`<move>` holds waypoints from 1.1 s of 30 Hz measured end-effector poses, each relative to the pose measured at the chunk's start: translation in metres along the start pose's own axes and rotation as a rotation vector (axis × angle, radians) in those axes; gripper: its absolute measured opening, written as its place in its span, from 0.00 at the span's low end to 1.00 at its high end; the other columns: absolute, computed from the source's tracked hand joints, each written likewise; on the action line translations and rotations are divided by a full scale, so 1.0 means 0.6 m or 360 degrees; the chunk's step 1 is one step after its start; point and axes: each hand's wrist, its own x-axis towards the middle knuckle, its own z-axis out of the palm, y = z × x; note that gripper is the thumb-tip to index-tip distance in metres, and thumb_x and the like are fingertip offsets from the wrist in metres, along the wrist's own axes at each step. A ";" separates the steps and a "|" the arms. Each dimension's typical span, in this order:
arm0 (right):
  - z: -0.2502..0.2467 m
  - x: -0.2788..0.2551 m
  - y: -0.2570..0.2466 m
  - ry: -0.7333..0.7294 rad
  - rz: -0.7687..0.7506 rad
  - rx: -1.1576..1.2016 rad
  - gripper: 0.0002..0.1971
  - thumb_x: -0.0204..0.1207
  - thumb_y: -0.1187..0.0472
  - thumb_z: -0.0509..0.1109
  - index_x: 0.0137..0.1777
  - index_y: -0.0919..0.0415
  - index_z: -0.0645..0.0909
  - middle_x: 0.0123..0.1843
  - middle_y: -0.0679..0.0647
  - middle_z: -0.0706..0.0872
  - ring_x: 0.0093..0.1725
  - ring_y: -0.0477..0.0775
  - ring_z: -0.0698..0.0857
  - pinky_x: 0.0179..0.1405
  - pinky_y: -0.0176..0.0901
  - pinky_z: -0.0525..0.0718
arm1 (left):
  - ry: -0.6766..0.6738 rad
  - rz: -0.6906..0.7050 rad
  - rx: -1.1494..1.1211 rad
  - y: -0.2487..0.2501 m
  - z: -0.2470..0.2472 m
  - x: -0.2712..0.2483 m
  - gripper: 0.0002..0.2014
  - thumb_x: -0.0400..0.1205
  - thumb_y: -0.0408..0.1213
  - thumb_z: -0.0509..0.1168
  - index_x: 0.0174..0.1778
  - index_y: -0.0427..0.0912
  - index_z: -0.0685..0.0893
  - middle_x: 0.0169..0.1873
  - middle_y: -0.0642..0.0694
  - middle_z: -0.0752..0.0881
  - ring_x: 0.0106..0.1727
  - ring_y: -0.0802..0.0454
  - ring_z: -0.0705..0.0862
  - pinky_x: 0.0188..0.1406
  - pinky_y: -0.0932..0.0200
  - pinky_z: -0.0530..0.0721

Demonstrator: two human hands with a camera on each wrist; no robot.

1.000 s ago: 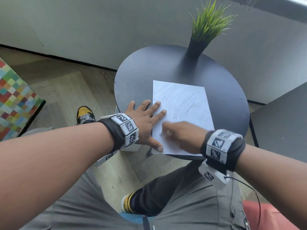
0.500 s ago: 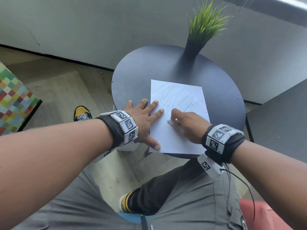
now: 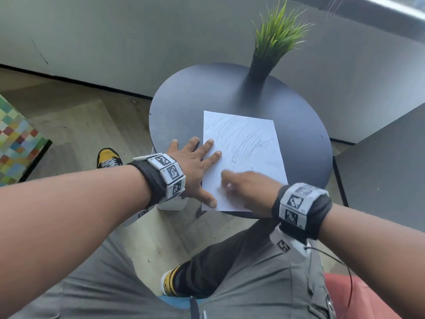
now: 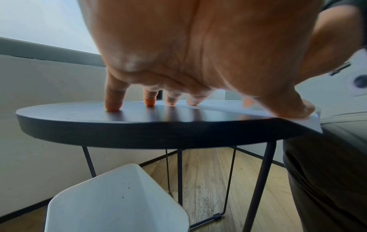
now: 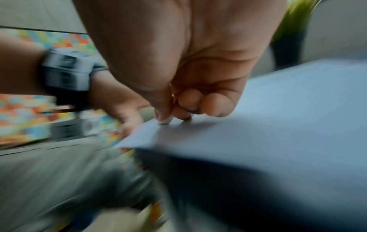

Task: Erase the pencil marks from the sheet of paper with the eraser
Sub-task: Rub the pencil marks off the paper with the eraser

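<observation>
- Sheet of paper (image 3: 243, 157) lies on round dark surface (image 3: 184, 107), pencil marks (image 3: 241, 139) on far half.
- Left hand (image 3: 195, 166) flat, fingers spread, pressing the sheet's left edge.
- Right hand (image 3: 248, 187) curled, pinching eraser (image 5: 165, 121) against the sheet's near part; blurred.

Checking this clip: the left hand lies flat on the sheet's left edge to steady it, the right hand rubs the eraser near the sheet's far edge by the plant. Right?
Not quite. The right hand rubs the eraser on the near part of the sheet of paper, close to the person; the head view shows it. The left hand does lie flat on the left edge, and the plant stands beyond.
</observation>
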 end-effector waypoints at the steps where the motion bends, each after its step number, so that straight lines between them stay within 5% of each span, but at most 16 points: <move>1: -0.014 0.010 0.021 0.0118 0.0181 0.0048 0.12 0.86 0.49 0.56 0.57 0.58 0.68 0.48 0.61 0.84 0.45 0.65 0.81 0.47 0.56 0.80 | 0.0005 0.0003 -0.0009 0.000 -0.001 0.001 0.66 0.60 0.89 0.52 0.87 0.57 0.35 0.87 0.51 0.33 0.87 0.40 0.39 0.77 0.25 0.55; 3: -0.024 0.018 0.043 0.0298 0.0374 0.0105 0.13 0.86 0.46 0.54 0.53 0.56 0.66 0.46 0.61 0.83 0.44 0.65 0.80 0.44 0.54 0.80 | 0.0010 0.0004 -0.0019 -0.001 0.001 -0.001 0.65 0.59 0.89 0.52 0.87 0.58 0.35 0.87 0.51 0.34 0.87 0.40 0.39 0.77 0.25 0.54; 6: 0.000 0.007 0.003 0.0164 0.0081 -0.0024 0.10 0.87 0.50 0.54 0.49 0.54 0.60 0.41 0.54 0.79 0.38 0.61 0.75 0.39 0.51 0.74 | 0.0014 -0.0001 -0.0034 -0.002 0.006 -0.002 0.65 0.60 0.89 0.52 0.86 0.58 0.34 0.87 0.52 0.33 0.87 0.40 0.38 0.78 0.25 0.52; 9: 0.009 0.001 -0.012 0.0024 -0.0064 -0.0043 0.09 0.86 0.51 0.57 0.53 0.57 0.65 0.42 0.54 0.79 0.39 0.61 0.76 0.39 0.51 0.74 | 0.0012 -0.0006 -0.0045 -0.003 0.005 -0.001 0.65 0.60 0.89 0.52 0.86 0.59 0.33 0.87 0.52 0.32 0.87 0.41 0.37 0.79 0.25 0.50; 15: -0.025 0.030 0.079 0.0401 0.0633 0.0370 0.13 0.84 0.43 0.58 0.54 0.52 0.71 0.46 0.59 0.84 0.43 0.62 0.82 0.46 0.52 0.82 | 0.0057 0.0001 -0.0107 -0.005 0.009 -0.001 0.63 0.59 0.90 0.50 0.85 0.63 0.36 0.87 0.53 0.33 0.87 0.42 0.37 0.78 0.24 0.48; 22: -0.011 0.037 0.091 0.0508 0.0621 0.0432 0.12 0.84 0.43 0.58 0.51 0.50 0.71 0.45 0.56 0.86 0.43 0.59 0.84 0.45 0.55 0.85 | 0.0075 -0.0101 -0.0295 0.016 -0.001 0.003 0.60 0.62 0.89 0.44 0.87 0.60 0.42 0.87 0.56 0.34 0.87 0.43 0.36 0.78 0.20 0.42; 33: -0.012 0.018 0.060 0.0235 0.0334 0.0348 0.12 0.83 0.42 0.61 0.54 0.49 0.73 0.42 0.49 0.84 0.42 0.54 0.82 0.43 0.48 0.78 | 0.0000 -0.0156 -0.0342 0.030 -0.008 0.004 0.60 0.63 0.83 0.59 0.86 0.61 0.41 0.87 0.56 0.33 0.87 0.40 0.33 0.76 0.17 0.38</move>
